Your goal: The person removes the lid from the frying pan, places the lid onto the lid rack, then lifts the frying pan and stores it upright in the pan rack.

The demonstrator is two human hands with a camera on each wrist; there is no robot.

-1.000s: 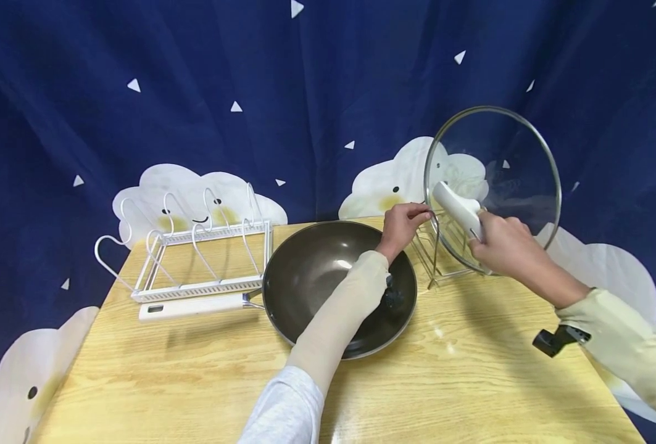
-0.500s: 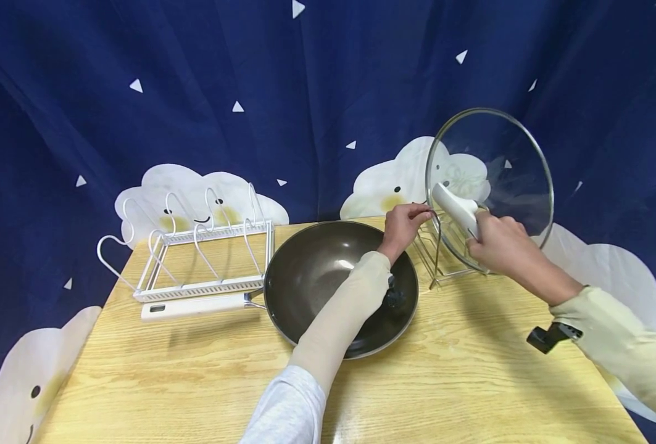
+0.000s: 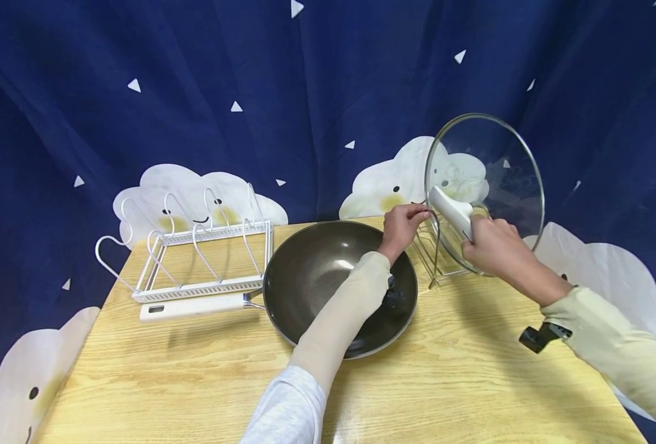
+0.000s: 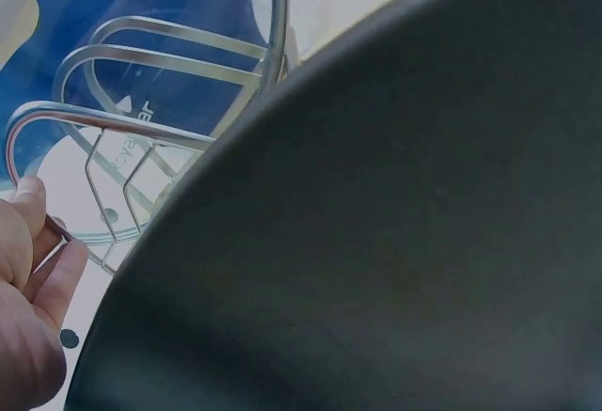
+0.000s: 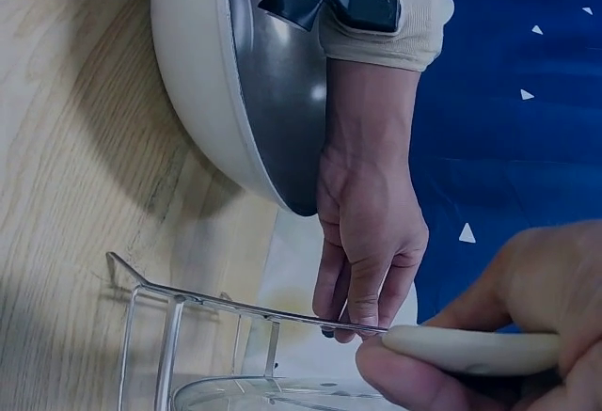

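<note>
The step in hand, as I judge it, is the fitting of the glass lid [image 3: 505, 163] into the silver wire rack [image 4: 141, 127], which stands near the far edge of the bench [image 3: 194, 382], toward its right corner. My right grip [image 3: 495, 243] is curled around the white lid handle [image 3: 451, 206]; my left grip [image 3: 400, 228] pinches the end loop of the rack, I believe to steady it.

The lid is nearly upright, with its glass rising behind and above the right grip. Its lower rim overlaps the wires in the head view, but whether it rests in a slot or hangs free, I cannot tell. The next move calls, in my opinion, for seating this rim between two loops without twisting, while the left grip does not release the wire.

The dark wok [image 3: 316, 283] lies under my left forearm [image 3: 339, 314], to the left of the rack.
</note>
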